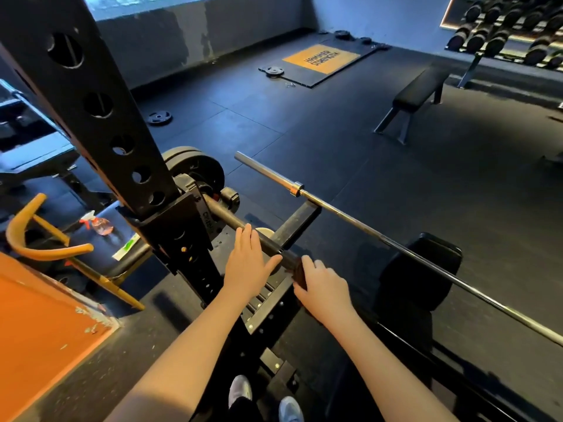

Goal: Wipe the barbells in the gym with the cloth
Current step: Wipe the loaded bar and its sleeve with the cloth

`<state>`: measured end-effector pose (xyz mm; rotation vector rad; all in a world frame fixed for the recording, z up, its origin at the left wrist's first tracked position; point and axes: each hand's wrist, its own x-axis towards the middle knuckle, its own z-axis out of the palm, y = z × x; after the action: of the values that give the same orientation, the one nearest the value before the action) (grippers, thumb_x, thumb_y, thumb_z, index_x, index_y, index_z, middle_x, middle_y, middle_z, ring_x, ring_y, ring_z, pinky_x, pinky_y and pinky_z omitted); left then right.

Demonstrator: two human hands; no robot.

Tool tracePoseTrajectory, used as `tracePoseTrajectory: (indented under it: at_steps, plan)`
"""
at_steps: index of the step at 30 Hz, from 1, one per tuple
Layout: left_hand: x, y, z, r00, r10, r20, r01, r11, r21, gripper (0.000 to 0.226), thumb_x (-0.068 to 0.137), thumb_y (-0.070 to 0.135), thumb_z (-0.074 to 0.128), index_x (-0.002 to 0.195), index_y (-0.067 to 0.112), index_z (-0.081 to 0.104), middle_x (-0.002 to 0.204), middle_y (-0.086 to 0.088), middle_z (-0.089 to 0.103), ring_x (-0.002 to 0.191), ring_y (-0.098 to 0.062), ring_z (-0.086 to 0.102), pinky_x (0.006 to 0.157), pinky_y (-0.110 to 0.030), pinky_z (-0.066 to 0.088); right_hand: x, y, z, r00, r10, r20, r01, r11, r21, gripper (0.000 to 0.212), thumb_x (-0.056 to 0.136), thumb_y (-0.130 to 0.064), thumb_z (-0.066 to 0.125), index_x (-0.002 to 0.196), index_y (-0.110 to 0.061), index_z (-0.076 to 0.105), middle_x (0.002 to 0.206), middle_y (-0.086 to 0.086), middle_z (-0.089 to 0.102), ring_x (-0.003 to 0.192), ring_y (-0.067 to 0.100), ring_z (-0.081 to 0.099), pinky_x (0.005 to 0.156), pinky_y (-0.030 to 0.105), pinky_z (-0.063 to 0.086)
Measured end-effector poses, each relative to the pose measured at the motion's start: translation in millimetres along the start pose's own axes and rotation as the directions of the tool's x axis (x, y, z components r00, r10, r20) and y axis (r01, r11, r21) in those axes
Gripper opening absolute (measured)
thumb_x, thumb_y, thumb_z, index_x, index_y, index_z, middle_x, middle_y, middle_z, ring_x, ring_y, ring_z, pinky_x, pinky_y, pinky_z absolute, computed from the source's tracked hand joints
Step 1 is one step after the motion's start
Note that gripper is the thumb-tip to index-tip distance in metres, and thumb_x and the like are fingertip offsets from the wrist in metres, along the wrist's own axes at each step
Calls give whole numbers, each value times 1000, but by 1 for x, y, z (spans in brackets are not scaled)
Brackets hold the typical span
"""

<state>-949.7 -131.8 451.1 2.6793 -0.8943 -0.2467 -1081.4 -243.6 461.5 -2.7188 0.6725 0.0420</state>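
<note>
A dark barbell (pixel 225 219) runs from black weight plates (pixel 195 173) by the rack upright down toward me. My left hand (pixel 248 264) lies flat on top of this bar with straight fingers and the thumb spread to the right. Just beside it, my right hand (pixel 323 287) grips a dark cloth (pixel 299 271) wrapped round the same bar. Past my right hand the bar is hidden. A second, chrome barbell (pixel 365 228) lies across the rack's safety arm (pixel 300 219), running from the middle of the view to the right edge.
The black rack upright (pixel 100 111) rises at the left. A pink spray bottle (pixel 99 225) lies on a bench seat behind it, with yellow handles (pixel 45 251) and an orange box (pixel 39 318) nearby. A black pad (pixel 422 269), a flat bench (pixel 419 89), floor plates (pixel 159 118) and a dumbbell rack (pixel 515 28) stand further off.
</note>
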Motion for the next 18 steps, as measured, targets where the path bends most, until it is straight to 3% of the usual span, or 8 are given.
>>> tracePoseTrajectory:
  at_steps: [3, 6, 12, 18]
  plan:
    - [1, 0, -1, 1000, -20, 1, 20, 999, -35, 86, 93, 57, 46, 153, 5, 13, 163, -10, -1, 150, -24, -6, 116, -39, 26, -41, 30, -1, 999, 18, -38, -21, 997, -79, 58, 98, -46, 49, 147, -25, 27, 124, -3, 51, 109, 12, 56, 81, 21, 44]
    - [1, 0, -2, 999, -38, 10, 38, 998, -50, 86, 93, 57, 48, 153, 7, 14, 163, -6, -1, 150, -22, -6, 115, -38, 29, -53, 44, -2, 998, 39, -45, -45, 988, -145, 50, 98, -47, 47, 141, -24, 35, 121, -5, 53, 106, 9, 57, 73, 17, 40]
    - [-1, -4, -9, 1000, -23, 9, 24, 991, -133, 61, 102, 37, 44, 152, 10, 22, 163, -1, 6, 150, -17, 0, 115, -38, 29, -12, 15, -4, 1000, -13, 12, 14, 996, -89, 37, 98, -41, 52, 125, -16, 46, 116, 2, 59, 103, 15, 64, 79, 24, 51]
    - [-14, -10, -32, 999, 26, 41, -23, 998, -62, 57, 102, 30, 46, 151, 11, 26, 161, -2, 19, 148, -19, 14, 118, -39, 15, 34, -17, 3, 996, -86, 20, 86, 996, -22, 33, 97, -36, 54, 120, -13, 50, 111, 6, 62, 99, 20, 66, 80, 30, 54]
